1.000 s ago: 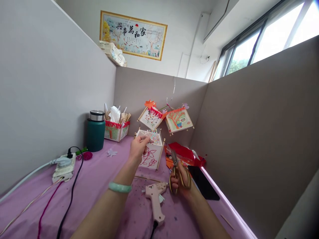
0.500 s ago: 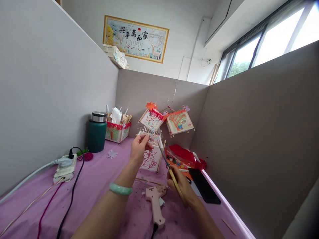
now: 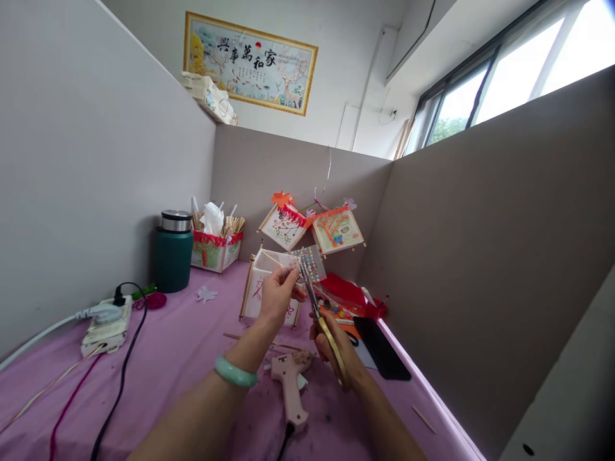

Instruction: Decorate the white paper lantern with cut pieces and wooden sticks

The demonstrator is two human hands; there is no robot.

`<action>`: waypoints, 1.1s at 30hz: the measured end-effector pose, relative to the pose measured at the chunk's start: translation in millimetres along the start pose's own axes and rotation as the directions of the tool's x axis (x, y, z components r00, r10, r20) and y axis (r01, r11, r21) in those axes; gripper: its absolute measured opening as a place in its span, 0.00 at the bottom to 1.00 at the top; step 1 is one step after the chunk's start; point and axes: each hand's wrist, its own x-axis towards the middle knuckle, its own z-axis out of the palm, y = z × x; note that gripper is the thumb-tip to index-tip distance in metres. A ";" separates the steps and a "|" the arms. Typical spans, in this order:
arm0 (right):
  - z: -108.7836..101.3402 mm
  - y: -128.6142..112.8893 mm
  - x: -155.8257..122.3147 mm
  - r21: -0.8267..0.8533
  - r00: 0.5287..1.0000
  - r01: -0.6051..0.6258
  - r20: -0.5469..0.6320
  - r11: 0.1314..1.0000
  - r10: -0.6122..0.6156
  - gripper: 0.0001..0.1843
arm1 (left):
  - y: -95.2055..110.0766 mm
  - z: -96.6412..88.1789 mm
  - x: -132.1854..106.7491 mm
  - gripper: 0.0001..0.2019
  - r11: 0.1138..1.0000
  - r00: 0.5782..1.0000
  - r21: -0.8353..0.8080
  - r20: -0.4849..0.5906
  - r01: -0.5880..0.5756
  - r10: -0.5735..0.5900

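Observation:
Between the thumb and fingers of my left hand (image 3: 277,299) is a clear sheet of small coloured stick-on gems (image 3: 313,262), which extends to the right. My right hand (image 3: 339,349) grips scissors (image 3: 330,336) with yellow-gold handles. Their blades point up and away and overlap the sheet close to my left fingertips; whether they are cutting I cannot tell. Just behind my left hand stands a white box-like frame (image 3: 250,296) with wooden sticks at its corners and pink flower drawings, partly hidden by the hand.
A pink glue gun (image 3: 291,390) lies below my hands, its cord running toward me. Right of it is a black phone-like slab (image 3: 383,349). Two decorated panels (image 3: 339,230) hang behind. Leftward stand a green flask (image 3: 173,253), a stick-filled box (image 3: 211,253) and a power strip (image 3: 108,326).
The gem sheet has swung to the right, uncovering more of the white frame. My left hand has come closer to the scissors' blades. The whole view has shifted slightly.

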 end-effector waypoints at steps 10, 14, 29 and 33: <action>1.3 1.9 -0.4 0.015 1.000 0.009 0.003 1.000 -0.009 0.31 | -1.5 4.9 -5.4 0.17 1.000 1.000 -0.015 0.016 0.012 -0.011; 2.3 3.0 -0.6 -0.004 1.000 -0.004 -0.005 1.000 0.004 0.32 | -1.9 4.8 -4.6 0.17 1.000 1.000 -0.021 0.013 0.010 -0.009; 1.2 8.4 0.1 -0.022 1.000 -0.005 -0.008 1.000 0.005 0.31 | -5.3 1.6 -2.3 0.16 1.000 1.000 -0.005 0.023 0.002 -0.001; 1.7 7.6 0.1 -0.027 1.000 -0.012 -0.011 1.000 0.012 0.33 | -6.6 1.3 -2.4 0.16 1.000 1.000 -0.012 0.022 -0.002 0.002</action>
